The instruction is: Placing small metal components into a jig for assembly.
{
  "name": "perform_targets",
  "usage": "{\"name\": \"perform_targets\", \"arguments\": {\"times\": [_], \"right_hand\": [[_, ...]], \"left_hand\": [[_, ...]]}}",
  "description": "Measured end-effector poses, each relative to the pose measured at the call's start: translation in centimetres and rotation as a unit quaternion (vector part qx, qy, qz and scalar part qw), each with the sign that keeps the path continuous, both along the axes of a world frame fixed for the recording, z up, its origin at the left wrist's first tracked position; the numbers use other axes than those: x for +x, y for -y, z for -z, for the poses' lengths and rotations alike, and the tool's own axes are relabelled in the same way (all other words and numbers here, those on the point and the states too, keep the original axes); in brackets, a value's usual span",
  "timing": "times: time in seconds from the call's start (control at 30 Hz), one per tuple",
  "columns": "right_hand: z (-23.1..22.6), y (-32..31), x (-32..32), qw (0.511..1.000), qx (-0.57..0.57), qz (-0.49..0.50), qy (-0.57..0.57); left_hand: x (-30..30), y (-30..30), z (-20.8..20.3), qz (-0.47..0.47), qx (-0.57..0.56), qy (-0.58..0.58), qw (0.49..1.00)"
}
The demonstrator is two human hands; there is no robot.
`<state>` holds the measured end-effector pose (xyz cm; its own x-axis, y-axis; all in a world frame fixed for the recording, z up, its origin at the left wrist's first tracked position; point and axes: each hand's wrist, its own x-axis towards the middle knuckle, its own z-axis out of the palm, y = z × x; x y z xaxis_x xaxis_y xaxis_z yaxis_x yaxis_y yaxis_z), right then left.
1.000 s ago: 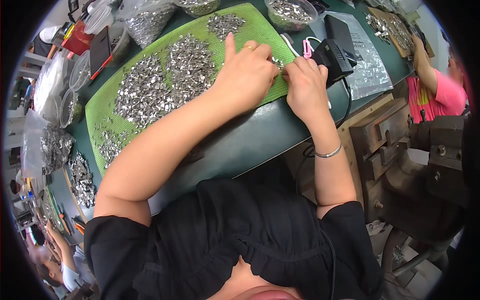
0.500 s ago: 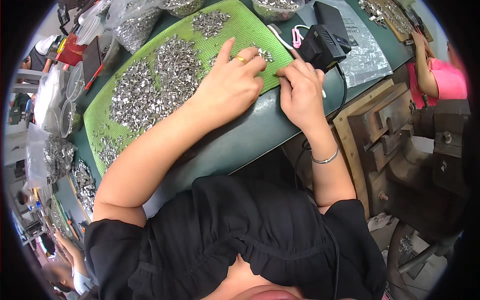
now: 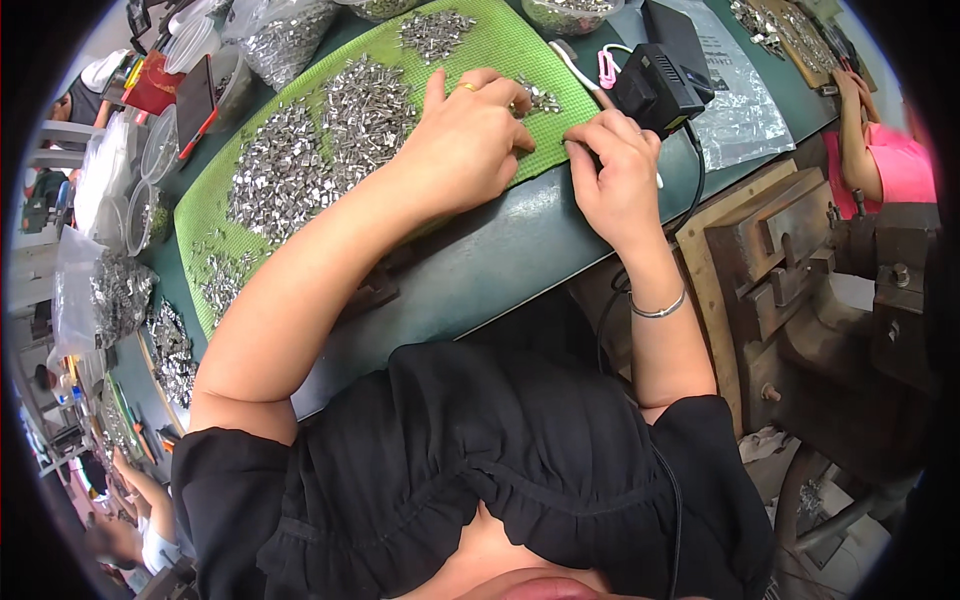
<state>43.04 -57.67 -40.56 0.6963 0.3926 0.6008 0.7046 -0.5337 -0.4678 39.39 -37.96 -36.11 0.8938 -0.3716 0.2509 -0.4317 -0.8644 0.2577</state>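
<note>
My left hand (image 3: 465, 137), with a gold ring, is over the right part of a green textured mat (image 3: 560, 100). Its little finger sticks out while the other fingers curl down beside a small scatter of metal pieces (image 3: 543, 98); the thumb is hidden, and so is whatever the fingertips hold. At the mat's right edge, my right hand (image 3: 618, 180) has thumb and index finger drawn together in a pinch; anything between them is too small to name. A large heap of small shiny metal pieces (image 3: 290, 165) covers the mat's left half, and a smaller pile (image 3: 437, 35) lies at its far side.
A black box-shaped device (image 3: 660, 90) with a cable stands beyond my right hand, next to a clear plastic bag (image 3: 740, 120). Tubs and bags of metal pieces (image 3: 285, 40) line the mat's far left. A heavy metal machine (image 3: 780, 270) is at right; other people work nearby.
The whole view has shifted slightly. My left hand's fingers have curled further over the small scatter of pieces; my right hand stays pinched at the mat's edge.
</note>
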Motion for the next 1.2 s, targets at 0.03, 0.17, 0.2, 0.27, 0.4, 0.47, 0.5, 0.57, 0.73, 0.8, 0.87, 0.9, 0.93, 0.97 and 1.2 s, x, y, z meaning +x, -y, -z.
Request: {"name": "perform_targets", "arguments": {"times": [0.03,0.17,0.2,0.27,0.4,0.47,0.5,0.57,0.73,0.8,0.87,0.9,0.93,0.97,1.2], "right_hand": [[0.0,0.0,0.1,1.0,-0.007,0.002,-0.004],[0.2,-0.4,0.4,0.999,-0.028,0.012,0.011],[0.2,-0.5,0.4,0.999,-0.031,0.007,0.013],[0.2,-0.7,0.5,0.999,-0.039,0.006,0.031],[0.2,-0.7,1.4,0.992,-0.097,-0.039,0.065],[-1.2,0.2,1.9,0.987,-0.146,-0.058,0.045],[-1.6,0.4,2.4,0.987,-0.14,-0.078,-0.014],[-2.1,0.9,3.1,0.979,-0.163,-0.088,-0.085],[-3.2,-3.1,-0.6,0.971,-0.185,-0.127,0.076],[-3.4,-6.3,-4.6,0.966,-0.123,-0.209,0.084],[-3.9,-9.7,-8.2,0.946,-0.094,-0.306,0.047],[-3.9,-10.7,-9.4,0.94,-0.081,-0.329,0.031],[-3.8,-11.3,-10.1,0.941,-0.084,-0.328,0.021],[-3.7,-11.7,-10.4,0.941,-0.088,-0.327,0.01],[-4.6,-12.8,-11.0,0.924,-0.25,-0.288,0.003]], "left_hand": [[0.0,0.1,-0.1,0.004,0.004,0.008,1.0],[-0.1,0.8,0.2,0.006,0.081,0.072,0.994],[-0.2,1.3,0.3,0.001,0.08,0.081,0.994],[-0.7,1.7,-0.1,0.002,0.112,0.101,0.989],[-1.4,0.8,-0.1,-0.007,0.133,0.094,0.987],[-2.9,-0.7,-1.7,-0.033,0.1,0.129,0.986],[-4.3,-2.2,-3.0,-0.042,0.073,0.131,0.988],[-7.9,-5.5,-3.8,-0.077,-0.025,0.088,0.993],[-18.0,-10.6,-1.6,-0.164,-0.096,-0.032,0.981],[-19.3,-9.7,-0.6,-0.177,-0.104,-0.039,0.978],[-19.4,-9.5,-0.1,-0.174,-0.11,-0.012,0.978],[-19.3,-9.7,0.1,-0.177,-0.112,-0.013,0.978],[-19.0,-9.6,0.2,-0.17,-0.115,-0.012,0.979],[-18.8,-9.6,0.2,-0.164,-0.114,-0.022,0.98],[-18.5,-9.7,1.0,-0.124,-0.124,0.028,0.984]]}}
